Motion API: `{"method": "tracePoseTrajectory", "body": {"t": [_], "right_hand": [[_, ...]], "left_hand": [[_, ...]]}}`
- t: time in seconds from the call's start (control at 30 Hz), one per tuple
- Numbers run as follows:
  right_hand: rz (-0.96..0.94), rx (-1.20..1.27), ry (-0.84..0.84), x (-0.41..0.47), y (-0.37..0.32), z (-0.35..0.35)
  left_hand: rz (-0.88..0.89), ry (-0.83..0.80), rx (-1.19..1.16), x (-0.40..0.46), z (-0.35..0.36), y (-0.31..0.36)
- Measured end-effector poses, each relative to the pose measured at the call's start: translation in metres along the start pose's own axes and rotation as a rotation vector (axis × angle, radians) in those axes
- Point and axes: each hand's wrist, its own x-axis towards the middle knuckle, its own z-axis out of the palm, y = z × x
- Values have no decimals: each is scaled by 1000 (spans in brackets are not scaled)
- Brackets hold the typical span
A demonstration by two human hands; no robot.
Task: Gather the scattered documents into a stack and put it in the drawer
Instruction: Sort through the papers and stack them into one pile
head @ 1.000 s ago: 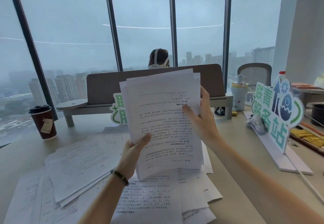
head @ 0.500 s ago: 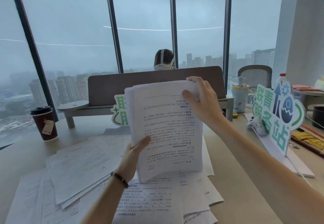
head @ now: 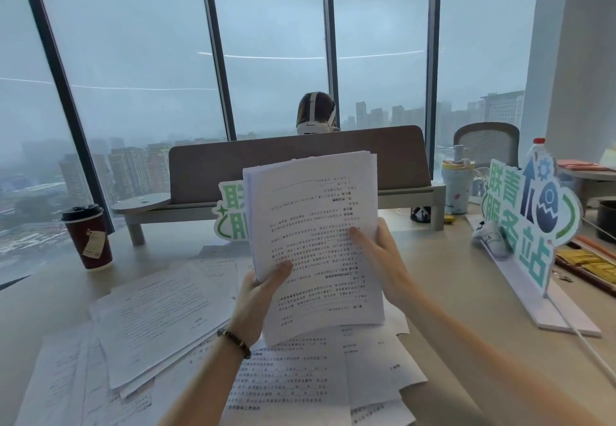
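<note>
**Paper stack held upright above the tabletop, both hands on it**

Stack (head: 316, 242): thin white printed sheets, rectangular, text in dense rows. Held nearly upright in the air over the tabletop (head: 450, 292). Top edges sit slightly uneven, several sheet corners showing in steps at the upper right. Lower edge curves a little toward the camera.

Left hand (head: 258, 295): grip pinching the stack at its lower left edge, thumb flat on the printed face, fingers hidden behind the paper. A beaded bracelet (head: 235, 342) circles the wrist.

Right hand (head: 380, 255): grip pressed on the right edge of the stack around mid-height, thumb lying across the front sheet, remaining fingers behind the paper.

Loose sheets (head: 160, 319): same white printed paper, lying flat and overlapping at odd angles on the tabletop below and to the left of the held stack; more pages (head: 333, 375) directly beneath it, fanned out.

Tabletop: smooth, pale beige, matte.

Other items: dark red paper cup (head: 88, 237) with black lid and a tag, standing upright far left. Flat die-cut sign (head: 530, 222), green and blue with white outline, standing in a white base on the right. Pale cylindrical tumbler (head: 457, 185) behind it, near a grey-brown padded divider (head: 300, 162).
</note>
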Motion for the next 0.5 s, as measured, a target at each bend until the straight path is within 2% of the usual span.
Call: {"method": "tracePoseTrajectory", "body": {"t": [0.17, 0.33, 0.4, 0.5], "right_hand": [[6, -175, -9, -13, 15, -3], [-12, -335, -5, -11, 9, 3], [37, -331, -35, -8, 7, 4], [196, -336, -117, -4, 8, 3]], "left_hand": [[29, 40, 121, 2, 0, -4], [52, 89, 373, 12, -1, 0], [33, 75, 414, 16, -4, 4], [-93, 128, 433, 24, -14, 9]]}}
